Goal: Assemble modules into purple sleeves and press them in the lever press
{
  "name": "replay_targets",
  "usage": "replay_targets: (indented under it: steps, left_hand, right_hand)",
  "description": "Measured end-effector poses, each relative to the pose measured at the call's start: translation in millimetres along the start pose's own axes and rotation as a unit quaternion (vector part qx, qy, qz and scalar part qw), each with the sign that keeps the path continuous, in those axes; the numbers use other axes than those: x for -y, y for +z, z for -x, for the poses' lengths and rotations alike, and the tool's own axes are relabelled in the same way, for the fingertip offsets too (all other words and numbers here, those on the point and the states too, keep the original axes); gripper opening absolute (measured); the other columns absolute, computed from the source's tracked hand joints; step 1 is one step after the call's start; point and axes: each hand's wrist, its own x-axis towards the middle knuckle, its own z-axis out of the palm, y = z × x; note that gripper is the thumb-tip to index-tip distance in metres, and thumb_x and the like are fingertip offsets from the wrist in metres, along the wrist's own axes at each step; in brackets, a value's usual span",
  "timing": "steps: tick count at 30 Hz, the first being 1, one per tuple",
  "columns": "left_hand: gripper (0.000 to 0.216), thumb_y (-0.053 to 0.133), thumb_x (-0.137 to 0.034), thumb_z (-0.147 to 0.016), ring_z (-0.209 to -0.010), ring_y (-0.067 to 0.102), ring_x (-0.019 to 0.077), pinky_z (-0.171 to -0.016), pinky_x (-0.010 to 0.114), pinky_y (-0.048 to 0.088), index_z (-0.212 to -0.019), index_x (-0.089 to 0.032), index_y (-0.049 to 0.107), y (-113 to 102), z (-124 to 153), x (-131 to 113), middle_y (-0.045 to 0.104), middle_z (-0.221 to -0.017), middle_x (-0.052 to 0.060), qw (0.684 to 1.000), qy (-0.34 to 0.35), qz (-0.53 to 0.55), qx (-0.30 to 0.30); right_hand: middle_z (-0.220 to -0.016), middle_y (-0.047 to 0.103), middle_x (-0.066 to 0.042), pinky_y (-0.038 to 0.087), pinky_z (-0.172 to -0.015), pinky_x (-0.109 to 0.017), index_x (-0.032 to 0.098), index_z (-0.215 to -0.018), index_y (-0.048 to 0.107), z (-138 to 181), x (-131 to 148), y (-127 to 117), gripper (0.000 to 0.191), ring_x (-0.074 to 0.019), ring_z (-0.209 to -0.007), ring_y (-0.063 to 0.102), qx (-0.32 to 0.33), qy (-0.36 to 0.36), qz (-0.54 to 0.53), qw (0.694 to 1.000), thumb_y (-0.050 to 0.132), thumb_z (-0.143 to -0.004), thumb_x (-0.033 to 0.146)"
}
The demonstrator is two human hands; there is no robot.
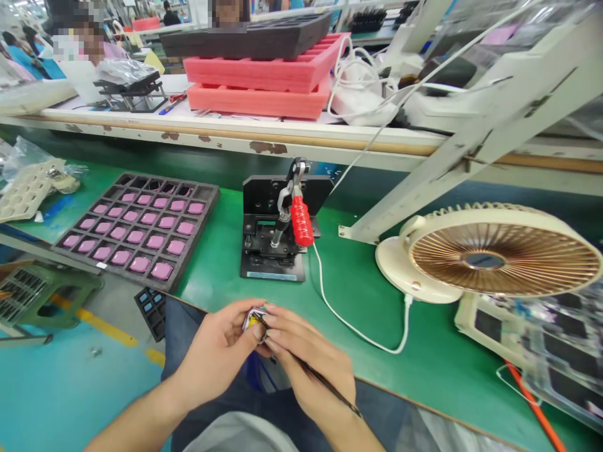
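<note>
Through the head camera I see both hands meeting in front of my wearer's lap, at the near edge of the green desk (358,314). The left hand (219,345) has its fingers clamped on a small device (255,321) with a yellow patch; I take that pinch as a way to steady it and turn the yellow side up to view. The right hand (311,351) has its fingers closed on a slim dark tool (330,384), angled so its tip reaches the device while the shaft lies back along the palm, probably for fine control.

Just beyond stands a fixture (273,248) with a red handle (302,221) turned toward the wearer, likely for easy reach. To the left, a dark foam tray (192,246) holds pink pieces (161,270) in separate pockets, presumably so they don't rub together.

Much escapes me. The fingertips cover most of the device, so I can't tell exactly where the tool touches it, nor whether the tool is tweezers. The contents of the tray's far row are too dark to read. The fan (483,260) hides part of the clutter on the right, and that clutter runs out of frame.
</note>
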Motion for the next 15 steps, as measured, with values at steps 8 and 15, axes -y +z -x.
replay_targets:
  steps: [8, 15]
  left_hand:
    - [0.045, 0.078, -0.049, -0.095, -0.096, 0.078, 0.0216, -0.087, 0.031, 0.065, -0.13, -0.021, 0.075, -2.0, -0.5, 7.8, 0.083, -0.112, 0.011, 0.998, 0.013, -0.058, -0.013]
    - [0.047, 0.089, -0.045, -0.085, -0.088, 0.077, 0.0234, -0.078, 0.035, 0.067, -0.124, -0.02, 0.078, -1.7, -7.0, 12.1, 0.082, -0.108, 0.012, 0.999, -0.02, 0.038, -0.004]
  right_hand:
    - [-0.128, 0.078, -0.007, 0.063, -0.109, -0.043, 0.024, -0.127, 0.076, 3.2, -3.2, -0.9, 0.048, -0.0271, -0.129, 0.071, 0.006, -0.007, 0.02, 1.0, 0.071, -0.091, -0.006]
    - [-0.133, 0.076, -0.01, 0.064, -0.106, -0.055, 0.024, -0.137, 0.073, 14.3, -14.8, 1.4, 0.052, -0.0331, -0.136, 0.066, 0.012, -0.058, 0.038, 0.998, 0.065, -0.094, -0.004]
